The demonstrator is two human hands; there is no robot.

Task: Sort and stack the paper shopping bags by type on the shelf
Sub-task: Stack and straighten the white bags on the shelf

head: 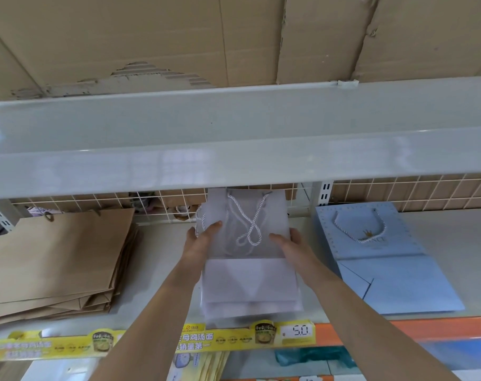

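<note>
Grey bags (pixel 247 279) stacked flat, brown stack (pixel 55 259) left

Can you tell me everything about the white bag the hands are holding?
The white bag is a flat, folded paper shopping bag with a twisted white cord handle lying looped across its face. Its bottom flap is folded up toward the camera. It lies on top of a small pile of similar white bags on the shelf, between brown and blue bags. The left hand and the right hand grip its two sides, thumbs on top.
</note>
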